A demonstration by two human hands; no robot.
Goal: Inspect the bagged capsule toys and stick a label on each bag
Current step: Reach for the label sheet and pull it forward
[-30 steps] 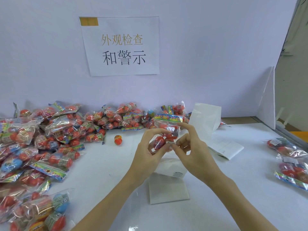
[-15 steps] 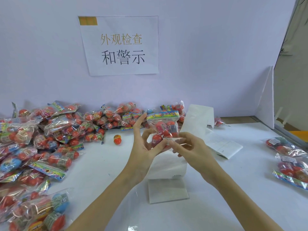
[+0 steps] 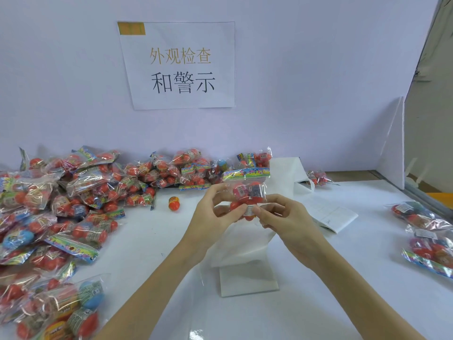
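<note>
Head view: bag (image 3: pixel 247 190) pinched between left hand (image 3: pixel 215 217) fingers, label (image 3: pixel 249 210) under right hand (image 3: pixel 286 219) fingers.

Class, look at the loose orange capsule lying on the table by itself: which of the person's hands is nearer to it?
The left hand. It holds the bag just right of the loose orange capsule; the right hand is farther right, beyond the bag.

In the centre of the frame a clear bag of red capsule toys (image 3: pixel 247 190) stands upright above the table, its colourful header strip on top. A small white label (image 3: pixel 249 210) lies on its lower part. Many similar bags (image 3: pixel 73 204) are piled at the left; a few labelled bags (image 3: pixel 426 231) lie at the right edge.
</note>
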